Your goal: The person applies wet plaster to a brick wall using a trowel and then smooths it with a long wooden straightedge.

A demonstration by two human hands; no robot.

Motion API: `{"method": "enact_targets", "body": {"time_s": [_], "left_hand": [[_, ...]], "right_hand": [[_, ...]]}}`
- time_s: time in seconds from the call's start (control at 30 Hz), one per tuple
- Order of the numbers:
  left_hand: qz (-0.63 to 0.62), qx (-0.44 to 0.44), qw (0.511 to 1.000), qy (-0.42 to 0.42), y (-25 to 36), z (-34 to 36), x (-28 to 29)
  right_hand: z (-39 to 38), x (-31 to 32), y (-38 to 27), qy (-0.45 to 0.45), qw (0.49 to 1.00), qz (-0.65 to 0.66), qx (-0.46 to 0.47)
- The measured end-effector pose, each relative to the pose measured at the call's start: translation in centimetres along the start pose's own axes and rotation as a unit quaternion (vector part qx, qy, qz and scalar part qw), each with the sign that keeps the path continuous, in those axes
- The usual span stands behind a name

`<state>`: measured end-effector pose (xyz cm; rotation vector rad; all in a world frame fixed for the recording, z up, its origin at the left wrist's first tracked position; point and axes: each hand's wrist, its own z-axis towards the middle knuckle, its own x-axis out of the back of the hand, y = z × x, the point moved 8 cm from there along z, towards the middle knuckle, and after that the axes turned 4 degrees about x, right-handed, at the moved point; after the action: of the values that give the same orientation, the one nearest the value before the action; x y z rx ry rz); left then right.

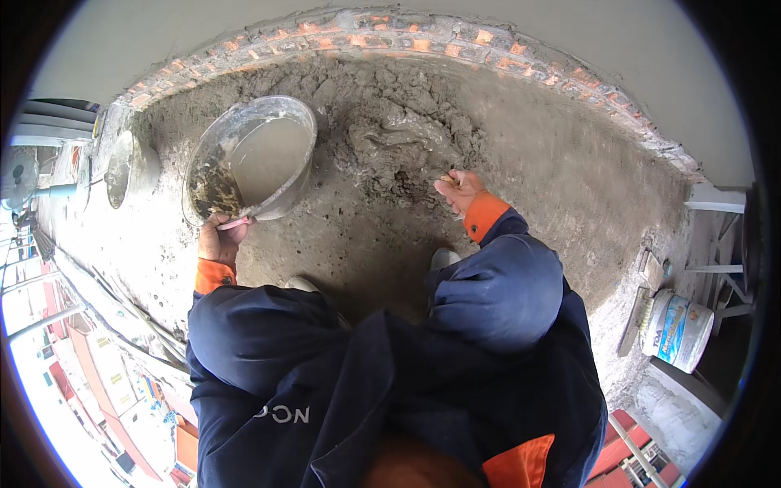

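My left hand (218, 236) grips a pink handle (236, 222) at the near-left rim of a round grey bucket (303, 179) holding grey, watery mix (267, 156); whether the handle belongs to the bucket or a tool is unclear. A dark, mottled shape (210, 185) lies inside the bucket's left side. My right hand (460, 191) is closed around a small yellowish handle (447, 178) beside a heap of wet grey mortar (403, 134); the rest of that tool is hard to make out. My feet are under me on the mortar-stained floor (350, 244).
A low brick edge (407, 41) curves along the far side. Another container (130, 171) stands at left, near pipes (122, 301) and a bright drop to buildings. At right are a white paint pail (675, 332), a long float (639, 319) and white metal frames (720, 268).
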<state>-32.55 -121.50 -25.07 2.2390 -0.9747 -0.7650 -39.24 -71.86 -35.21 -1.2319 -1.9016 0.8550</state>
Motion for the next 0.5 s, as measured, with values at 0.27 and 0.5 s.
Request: {"method": "enact_targets", "body": {"time_s": [0.27, 0.5], "left_hand": [[-0.104, -0.071, 0.990, 0.060, 1.0, 6.7, 10.9], [-0.067, -0.066, 0.994, 0.051, -1.2, 5.4, 10.7]], "right_hand": [[-2.6, 3.2, -5.7, -0.047, 0.983, 0.162, -0.071], [-5.8, -1.4, -5.3, -0.187, 0.981, 0.053, 0.014]]}}
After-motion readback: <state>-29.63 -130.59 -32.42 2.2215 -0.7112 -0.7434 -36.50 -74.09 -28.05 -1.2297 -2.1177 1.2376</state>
